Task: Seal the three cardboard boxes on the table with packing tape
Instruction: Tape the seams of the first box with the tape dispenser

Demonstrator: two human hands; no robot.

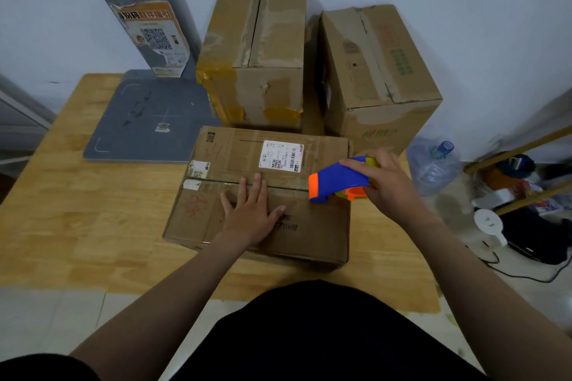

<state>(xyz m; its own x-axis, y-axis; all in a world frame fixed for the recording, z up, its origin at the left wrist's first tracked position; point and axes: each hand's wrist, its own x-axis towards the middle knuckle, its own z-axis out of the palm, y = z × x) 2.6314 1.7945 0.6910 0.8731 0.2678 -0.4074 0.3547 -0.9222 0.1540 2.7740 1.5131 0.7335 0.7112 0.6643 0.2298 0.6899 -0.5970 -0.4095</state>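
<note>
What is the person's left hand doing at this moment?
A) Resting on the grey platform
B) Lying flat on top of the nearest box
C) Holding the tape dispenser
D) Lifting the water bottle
B: the left hand lies flat, fingers spread, on top of the nearest box, while the right hand grips the tape dispenser.

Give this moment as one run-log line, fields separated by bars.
left hand: flat on near box | right hand: grips tape dispenser at right end of seam | rear left box, rear right box: no hand
</note>
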